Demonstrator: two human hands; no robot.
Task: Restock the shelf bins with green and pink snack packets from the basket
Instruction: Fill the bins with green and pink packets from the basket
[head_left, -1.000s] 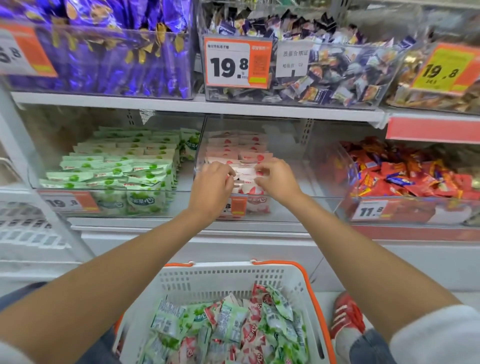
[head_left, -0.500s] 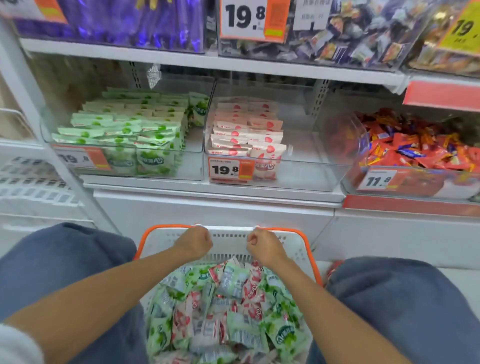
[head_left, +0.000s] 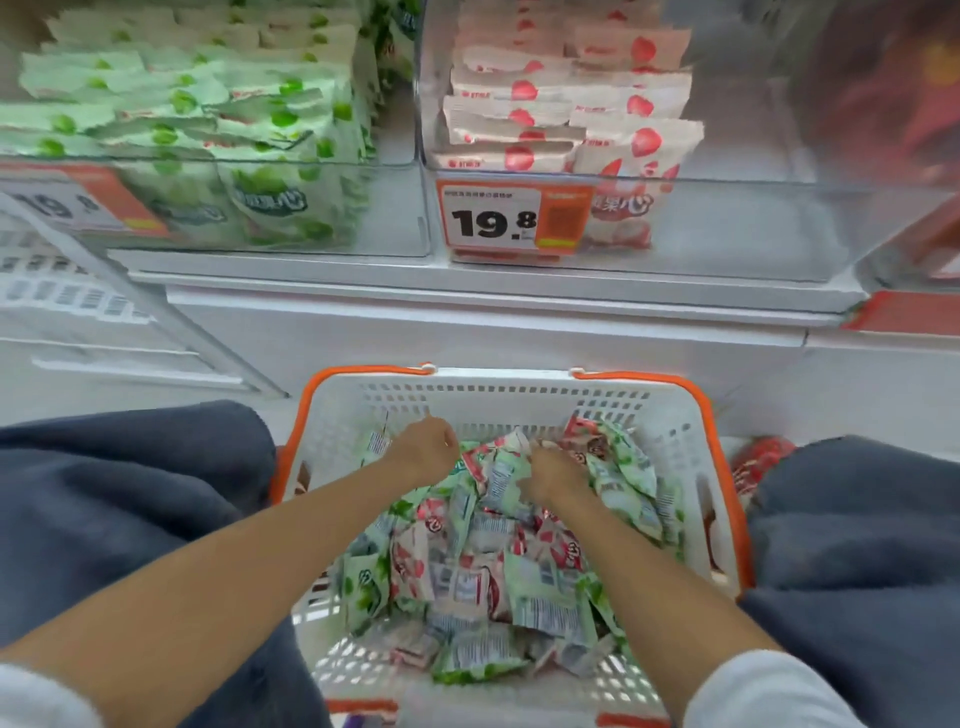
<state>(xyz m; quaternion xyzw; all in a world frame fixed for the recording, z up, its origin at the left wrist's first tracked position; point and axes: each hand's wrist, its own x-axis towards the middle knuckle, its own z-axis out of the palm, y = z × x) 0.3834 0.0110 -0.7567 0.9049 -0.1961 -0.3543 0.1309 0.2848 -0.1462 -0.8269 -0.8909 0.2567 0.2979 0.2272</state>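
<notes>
Basket (head_left: 519, 400) sits right below the shelf (head_left: 467, 296), between the person's knees, and it's got a big mixed pile of green and pink packets (head_left: 493, 561) in it, so I'd say there's plenty left to do. Up top, the green bin (head_left: 400, 218) looks well stocked, rows of green packs (head_left: 208, 104) across most of it. The pink bin (head_left: 727, 228) only has pink packs (head_left: 571, 104) stacked on its left side, the right half is bare, so that's where most of the work is imo. Both hands are down in the pile: left hand (head_left: 426, 449) is curled, right hand (head_left: 553, 475) has its fingers buried in the packets, and honestly I can't tell if either one has got hold of anything. Writing-wise: orange-and-white tag (head_left: 511, 218) on the pink bin reads 19.8, the green bin's tag (head_left: 67, 202) is blurry but starts with 19. Brand print on the packs is too small to read.
</notes>
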